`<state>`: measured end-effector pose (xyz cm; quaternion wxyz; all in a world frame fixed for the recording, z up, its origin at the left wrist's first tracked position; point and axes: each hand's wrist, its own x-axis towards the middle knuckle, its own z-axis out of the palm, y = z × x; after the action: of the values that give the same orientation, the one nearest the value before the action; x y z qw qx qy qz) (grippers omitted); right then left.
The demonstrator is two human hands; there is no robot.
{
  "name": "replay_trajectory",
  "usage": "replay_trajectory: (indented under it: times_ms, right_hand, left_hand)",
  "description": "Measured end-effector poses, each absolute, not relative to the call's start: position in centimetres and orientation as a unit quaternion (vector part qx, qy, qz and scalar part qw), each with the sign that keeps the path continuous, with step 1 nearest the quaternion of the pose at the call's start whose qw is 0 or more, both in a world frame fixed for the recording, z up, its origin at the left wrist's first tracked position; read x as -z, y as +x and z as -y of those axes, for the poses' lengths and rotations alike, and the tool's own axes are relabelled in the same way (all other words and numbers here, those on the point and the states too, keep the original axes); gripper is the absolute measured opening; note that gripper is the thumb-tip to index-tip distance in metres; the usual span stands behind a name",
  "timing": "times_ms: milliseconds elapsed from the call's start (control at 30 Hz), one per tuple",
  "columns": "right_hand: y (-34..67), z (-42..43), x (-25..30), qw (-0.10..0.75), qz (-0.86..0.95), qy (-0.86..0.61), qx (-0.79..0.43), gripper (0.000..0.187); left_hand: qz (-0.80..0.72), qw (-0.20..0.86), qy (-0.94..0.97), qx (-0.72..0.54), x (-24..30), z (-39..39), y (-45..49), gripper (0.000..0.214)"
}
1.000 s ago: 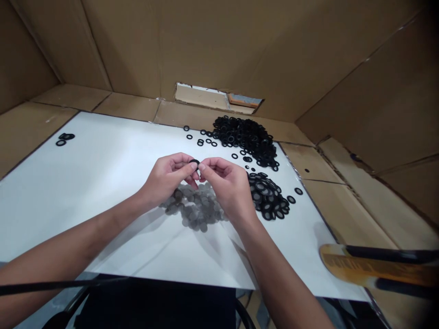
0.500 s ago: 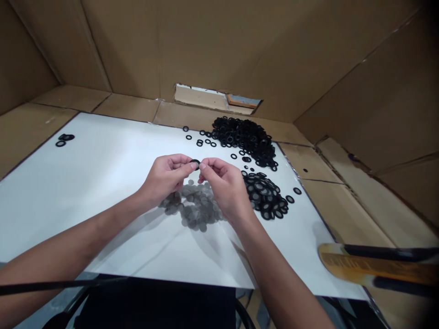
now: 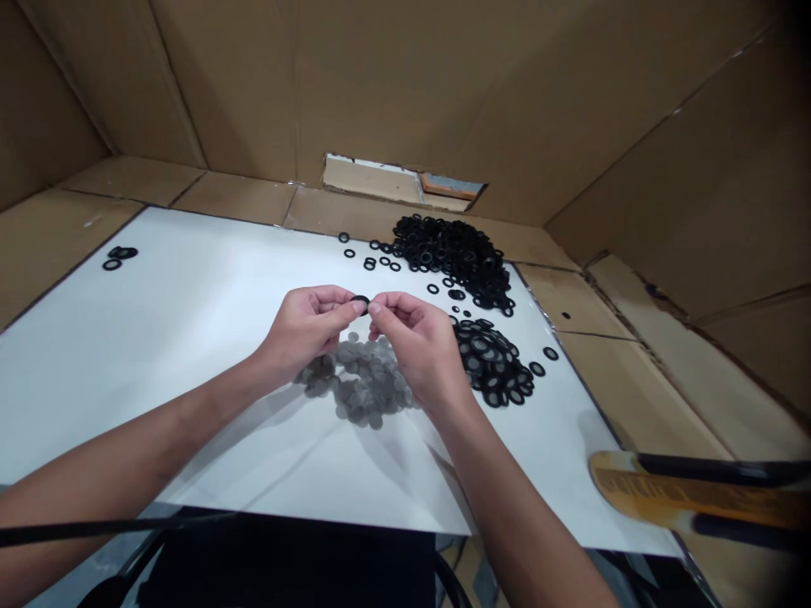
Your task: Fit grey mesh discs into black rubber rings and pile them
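Note:
My left hand (image 3: 305, 331) and my right hand (image 3: 416, 344) meet above a white sheet (image 3: 158, 338), their fingertips pinching a small black rubber ring (image 3: 361, 301) from both sides. Just below them lies a pile of grey mesh discs (image 3: 361, 384). To the right sits a heap of black rings with grey mesh centres (image 3: 491, 365). A larger heap of plain black rubber rings (image 3: 449, 252) lies farther back, with several loose rings around it. A small group of black rings (image 3: 119, 257) lies at the sheet's far left.
Brown cardboard panels (image 3: 405, 93) wall the back and sides and line the surface around the sheet. A yellow and black flat object (image 3: 677, 490) lies at the lower right. A black cable (image 3: 95, 530) runs across the near left.
The view has shifted slightly. Both hands stay together at about the same place, still pinching the black ring.

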<state>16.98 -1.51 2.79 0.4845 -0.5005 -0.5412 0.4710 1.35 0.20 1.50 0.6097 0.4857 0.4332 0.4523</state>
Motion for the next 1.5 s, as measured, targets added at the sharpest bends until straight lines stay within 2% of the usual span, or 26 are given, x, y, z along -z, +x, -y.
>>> replay_trajectory:
  times_ms: [333, 433, 500, 567, 633, 733, 800, 967, 1200, 1267, 1500]
  right_hand:
    - [16.7, 1.3, -2.5, 0.47, 0.554, -0.507, -0.463, 0.021]
    - [18.1, 0.9, -3.2, 0.451, 0.582, -0.537, -0.413, 0.023]
    - [20.4, 0.8, -3.8, 0.426, 0.605, -0.583, -0.335, 0.023]
    - [23.6, 1.1, -4.4, 0.372, 0.62, -0.656, -0.215, 0.022]
    - [27.0, 1.5, -4.7, 0.269, 0.603, -0.74, -0.13, 0.019]
    - [30.9, 1.7, -4.9, 0.107, 0.562, -0.812, -0.116, 0.018]
    - [31.9, 1.2, -5.1, 0.063, 0.567, -0.813, -0.114, 0.02]
    - [29.3, -3.9, -4.9, 0.055, 0.61, -0.79, -0.029, 0.022]
    - [25.6, -10.8, -0.4, -0.014, 0.685, -0.727, -0.045, 0.017]
    - [25.6, -10.8, 0.1, -0.018, 0.694, -0.719, -0.038, 0.023]
    - [25.0, -10.0, -0.6, 0.045, 0.704, -0.706, -0.064, 0.025]
  left_hand:
    - [-0.438, 0.598, 0.498, -0.451, -1.4, -0.2, 1.3, 0.026]
    - [-0.44, 0.583, 0.51, -0.454, -1.3, -0.3, 1.3, 0.028]
    - [-0.444, 0.572, 0.512, -0.462, -1.2, -0.4, 1.3, 0.026]
    - [-0.446, 0.572, 0.499, -0.474, -1.2, -0.4, 1.4, 0.021]
    - [-0.445, 0.581, 0.48, -0.484, -1.2, -0.5, 1.4, 0.018]
    - [-0.43, 0.595, 0.473, -0.486, -0.9, -0.4, 1.4, 0.024]
    - [-0.416, 0.6, 0.48, -0.487, -0.7, -0.4, 1.4, 0.032]
    - [-0.409, 0.605, 0.478, -0.487, -0.3, -0.6, 1.2, 0.045]
    - [-0.385, 0.629, 0.446, -0.508, -0.8, -1.2, 0.8, 0.036]
    - [-0.385, 0.63, 0.447, -0.505, -0.8, -1.3, 0.7, 0.036]
    - [-0.39, 0.624, 0.455, -0.502, -0.1, -1.6, 0.6, 0.034]
